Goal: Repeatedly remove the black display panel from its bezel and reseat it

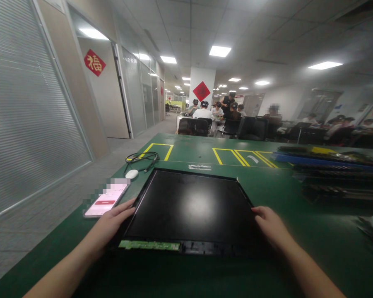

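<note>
A black flat display panel (pixel 186 203) lies in front of me over the green table, its dark screen facing up and reflecting a ceiling light. Along its near edge runs a green circuit board strip (pixel 149 245), on the left half. My left hand (pixel 119 217) grips the panel's left edge, with the fingertips partly hidden at the frame. On the opposite side, my right hand (pixel 268 223) is closed on the right edge, thumb on top and the other fingers mostly out of sight.
Left of the panel are a lit phone (pixel 107 200), a white earbud-like case (pixel 132 174) and a coiled black cable (pixel 143 159). Dark strips and a blue tray (pixel 298 159) lie at the right. Yellow tape (pixel 236 157) marks the far side. Several people sit beyond.
</note>
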Tool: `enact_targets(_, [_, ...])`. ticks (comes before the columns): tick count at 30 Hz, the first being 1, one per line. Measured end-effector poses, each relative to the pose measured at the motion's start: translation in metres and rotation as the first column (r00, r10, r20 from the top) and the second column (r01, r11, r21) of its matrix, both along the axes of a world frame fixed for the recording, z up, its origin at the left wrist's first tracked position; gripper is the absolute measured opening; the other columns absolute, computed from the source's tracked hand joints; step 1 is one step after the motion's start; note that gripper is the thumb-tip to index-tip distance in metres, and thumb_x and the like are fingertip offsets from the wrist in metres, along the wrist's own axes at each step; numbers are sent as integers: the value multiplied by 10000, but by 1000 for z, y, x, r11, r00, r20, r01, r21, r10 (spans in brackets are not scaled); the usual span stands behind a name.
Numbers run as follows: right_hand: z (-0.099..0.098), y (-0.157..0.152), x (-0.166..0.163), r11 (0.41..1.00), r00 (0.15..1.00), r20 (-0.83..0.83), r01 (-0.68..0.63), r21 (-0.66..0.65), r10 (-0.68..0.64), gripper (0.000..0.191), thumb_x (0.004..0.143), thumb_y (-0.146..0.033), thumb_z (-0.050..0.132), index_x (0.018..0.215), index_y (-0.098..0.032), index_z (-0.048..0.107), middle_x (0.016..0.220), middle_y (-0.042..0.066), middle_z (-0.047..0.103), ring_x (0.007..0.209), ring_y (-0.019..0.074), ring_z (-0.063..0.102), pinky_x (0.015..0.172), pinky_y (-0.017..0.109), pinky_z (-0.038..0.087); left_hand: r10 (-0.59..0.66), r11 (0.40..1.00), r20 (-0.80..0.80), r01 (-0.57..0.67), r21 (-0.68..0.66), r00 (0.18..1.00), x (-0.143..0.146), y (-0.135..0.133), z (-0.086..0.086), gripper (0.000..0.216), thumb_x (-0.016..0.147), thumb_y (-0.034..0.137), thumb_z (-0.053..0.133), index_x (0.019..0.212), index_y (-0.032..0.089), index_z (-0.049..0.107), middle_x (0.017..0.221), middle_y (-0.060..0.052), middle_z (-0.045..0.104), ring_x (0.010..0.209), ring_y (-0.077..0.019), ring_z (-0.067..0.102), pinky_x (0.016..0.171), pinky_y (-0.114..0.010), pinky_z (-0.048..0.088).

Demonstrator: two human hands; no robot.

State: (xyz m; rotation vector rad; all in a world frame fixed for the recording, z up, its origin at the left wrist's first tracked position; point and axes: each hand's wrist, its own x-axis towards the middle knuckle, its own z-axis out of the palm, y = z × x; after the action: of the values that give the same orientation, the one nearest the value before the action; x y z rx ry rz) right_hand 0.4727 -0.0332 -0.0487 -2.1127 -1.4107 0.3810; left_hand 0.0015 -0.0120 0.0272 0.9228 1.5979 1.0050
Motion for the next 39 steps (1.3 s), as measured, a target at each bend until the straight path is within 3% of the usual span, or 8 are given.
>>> enact_targets(3, [0,0,0,1000,1000,-12,-9,-11,9,385,791,-164,459,1074,-134,718,1154,122,673,1046,223,646,918,331,486,48,998,110,-42,-56,993,8,-5,9,434,842,192,700,1273,237,685,855,-48,818,583,-212,748,584,-297,615])
enact_targets(8, [-1,0,1,1000,1000,5,-7,-17,8,376,791,-167,468,1065,-150,725,1168,115,673,1052,224,646,912,333,488,67,996,222,-51,-77,973,14,-7,12,544,860,118,656,1389,216,580,719,-48,797,538,-247,746,489,-310,603])
enact_targets(13, [-4,1,3,1000,1000,3,-15,-9,15,375,793,-164,465,1065,-150,723,1153,115,681,1057,226,648,910,332,494,50,998,299,-34,-57,953,11,-3,1,625,887,114,611,1484,224,460,763,-87,799,574,-282,760,471,-340,604])
enact_targets(28, [5,-3,-2,999,1000,-11,9,-35,-10,379,793,-174,463,1069,-157,722,1157,112,683,1038,223,657,895,334,502,33,999,378,-25,-24,925,12,-2,-6,612,900,91,555,1489,190,422,822,-118,798,654,-312,775,475,-356,607])
enact_targets(33, [5,-4,-1,1000,1000,9,0,-24,0,357,799,-177,463,1042,-165,725,1154,106,680,1029,218,659,881,321,502,-33,998,393,48,-27,919,9,-1,-12,763,823,114,689,1509,224,372,792,-90,793,670,-305,776,555,-370,630])
enact_targets(39, [2,-2,1,1000,1000,-3,7,-7,-7,341,793,-179,478,1028,-179,725,1125,90,689,983,204,673,848,301,509,-49,999,339,49,8,940,7,-2,-15,981,679,103,818,1515,287,339,827,-67,797,589,-285,759,512,-354,615])
